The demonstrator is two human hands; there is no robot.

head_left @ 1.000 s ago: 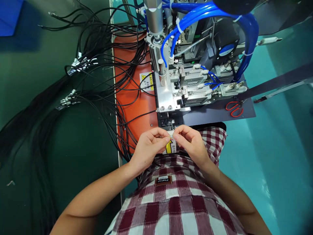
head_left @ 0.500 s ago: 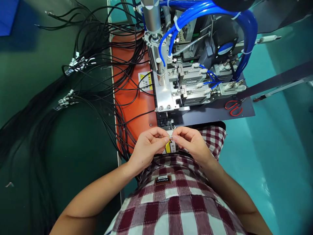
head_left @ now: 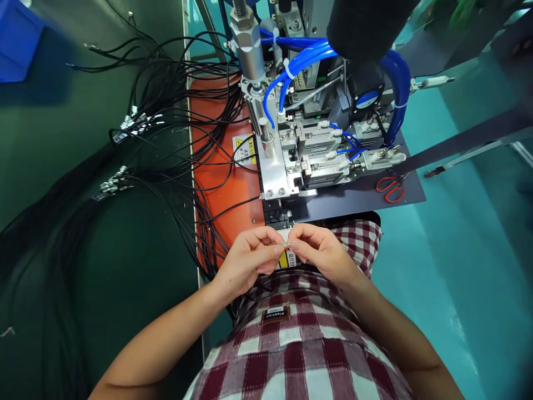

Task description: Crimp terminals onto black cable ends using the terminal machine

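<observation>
My left hand (head_left: 249,260) and my right hand (head_left: 320,251) meet fingertip to fingertip just below the front of the machine (head_left: 287,166). Both are pinched on a thin wire end (head_left: 287,245) held between them, too small to make out in detail. A yellow warning label (head_left: 286,259) on the machine's front shows under the fingers. A black cable seems to run from my left hand down to the left. My checked shirt (head_left: 300,339) fills the bottom of the view.
Many black cables (head_left: 158,166) with metal ends lie over the dark green table and the orange plate (head_left: 225,183) at left. Blue air hoses (head_left: 316,55) loop over the machine. Red scissors (head_left: 389,188) lie on the dark base plate at right. A blue bin (head_left: 19,41) stands at the far left.
The view has shifted so the machine sits slightly lower and to the left. My hands stay pinched together at the same spot, with only small finger movements.
</observation>
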